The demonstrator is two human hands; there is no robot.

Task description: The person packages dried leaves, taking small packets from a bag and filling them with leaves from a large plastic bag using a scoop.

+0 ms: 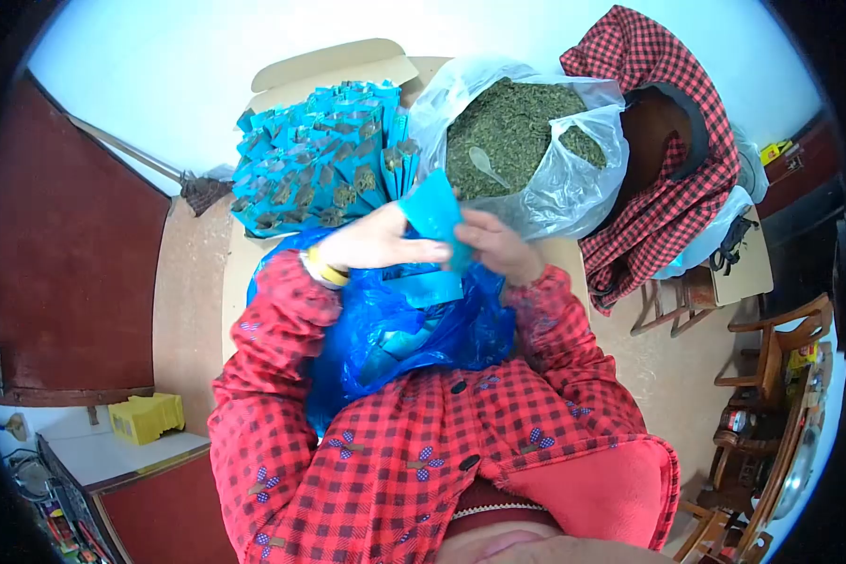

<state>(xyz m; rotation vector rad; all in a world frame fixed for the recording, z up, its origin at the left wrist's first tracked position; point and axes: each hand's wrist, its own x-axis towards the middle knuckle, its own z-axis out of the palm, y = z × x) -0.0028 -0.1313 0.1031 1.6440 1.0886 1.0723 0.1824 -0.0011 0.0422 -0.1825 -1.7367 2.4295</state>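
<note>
You are holding a blue pouch (pixel 430 205) up in front of you, above the blue plastic bag (pixel 348 362) that is lying against your front; your left hand (pixel 378 239), with a yellow band (pixel 325 269) circling its wrist, is grasping the pouch, its thumb pressing along the near side; your right hand (pixel 500 249) is curling its fingers at the pouch's other edge and touching it, but it is blurring, so you cannot tell whether it is pinching; more flat blue pouches (pixel 430 288) are lying in the bag just below your hands; beyond your left hand, rows of packed pouches (pixel 301 160) are standing close together in front of a raised cardboard flap (pixel 334 64); beyond your right hand, a clear plastic bag (pixel 573 211) is gaping around a heap of dried green leaf (pixel 508 113), and a pale spoon (pixel 484 162) is resting on the heap; a red checked garment (pixel 672 56) is draping to the right of it.
</note>
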